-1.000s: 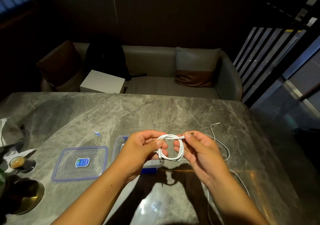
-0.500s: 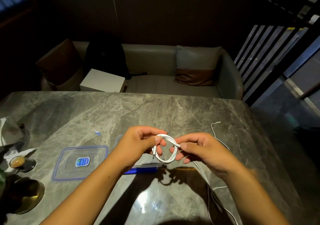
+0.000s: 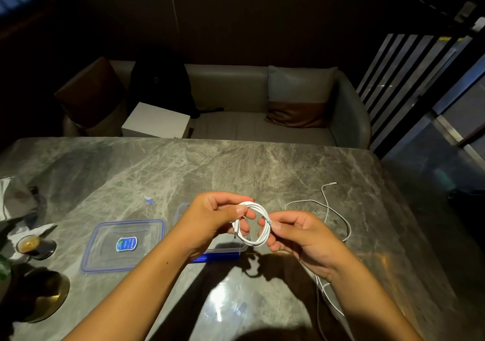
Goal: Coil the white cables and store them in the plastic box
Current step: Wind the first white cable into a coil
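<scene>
A small coil of white cable [image 3: 258, 238] hangs in the air between my hands, above the table. My left hand [image 3: 212, 221] pinches the coil's upper left side between thumb and fingers. My right hand [image 3: 301, 235] pinches its right side. A second white cable [image 3: 338, 216] lies loose on the marble table [image 3: 236, 167] to the right, trailing under my right forearm toward the near edge. The clear plastic box [image 3: 223, 252] with a blue rim sits under my left hand, mostly hidden. Its lid [image 3: 123, 245] lies flat to the left.
A small glass of dark drink [image 3: 29, 245] on a saucer and a brass-coloured dish [image 3: 44, 296] stand at the table's left edge. A small blue-white scrap [image 3: 149, 199] lies behind the lid. Beyond the table is a sofa with cushions, a white box [image 3: 156, 120] and a dark bag.
The coil has been wound tighter and smaller. My right hand slid from the coil's top to its right side, and the loose cable on the table shifted.
</scene>
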`<state>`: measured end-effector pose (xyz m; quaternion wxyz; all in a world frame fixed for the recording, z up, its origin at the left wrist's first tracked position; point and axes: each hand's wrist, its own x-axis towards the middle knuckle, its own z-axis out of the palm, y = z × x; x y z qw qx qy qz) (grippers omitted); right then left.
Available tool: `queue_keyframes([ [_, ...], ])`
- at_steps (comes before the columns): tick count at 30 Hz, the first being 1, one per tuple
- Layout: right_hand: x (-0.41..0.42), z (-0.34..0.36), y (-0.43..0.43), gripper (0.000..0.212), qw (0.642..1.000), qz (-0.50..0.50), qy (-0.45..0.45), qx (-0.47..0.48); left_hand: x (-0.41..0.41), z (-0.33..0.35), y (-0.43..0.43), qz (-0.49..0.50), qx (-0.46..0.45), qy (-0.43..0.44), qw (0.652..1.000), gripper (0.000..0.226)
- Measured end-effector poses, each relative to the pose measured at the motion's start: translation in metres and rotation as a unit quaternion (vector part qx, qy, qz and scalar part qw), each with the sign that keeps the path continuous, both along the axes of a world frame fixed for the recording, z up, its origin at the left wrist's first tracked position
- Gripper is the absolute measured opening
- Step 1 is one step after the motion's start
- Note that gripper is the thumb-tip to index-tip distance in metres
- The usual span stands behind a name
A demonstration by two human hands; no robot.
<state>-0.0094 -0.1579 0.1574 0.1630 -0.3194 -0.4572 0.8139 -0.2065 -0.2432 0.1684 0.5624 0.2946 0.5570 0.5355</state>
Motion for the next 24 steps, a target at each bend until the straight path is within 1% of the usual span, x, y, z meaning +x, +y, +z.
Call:
queue_keyframes([
  [6,-0.007,0.000,0.001,0.017,0.999,-0.042,-0.018,0.002,0.002,-0.010,-0.006,0.024,-0.019,-0.067,0.997,0.029],
  [11,-0.013,-0.008,-0.001,0.019,0.997,-0.055,-0.045,0.006,0.004,-0.023,-0.013,0.069,-0.040,-0.126,0.989,0.028],
  [14,-0.017,-0.013,-0.004,0.020,0.997,-0.065,-0.051,-0.001,0.003,-0.030,-0.016,0.071,-0.043,-0.130,0.988,0.032],
  [19,-0.025,-0.018,-0.006,0.020,0.997,-0.049,-0.053,-0.034,-0.001,-0.038,-0.019,0.106,-0.055,-0.126,0.985,0.020],
  [24,-0.034,-0.028,-0.008,0.022,0.996,-0.038,-0.059,-0.049,-0.004,-0.047,-0.024,0.123,-0.058,-0.125,0.983,0.020],
])
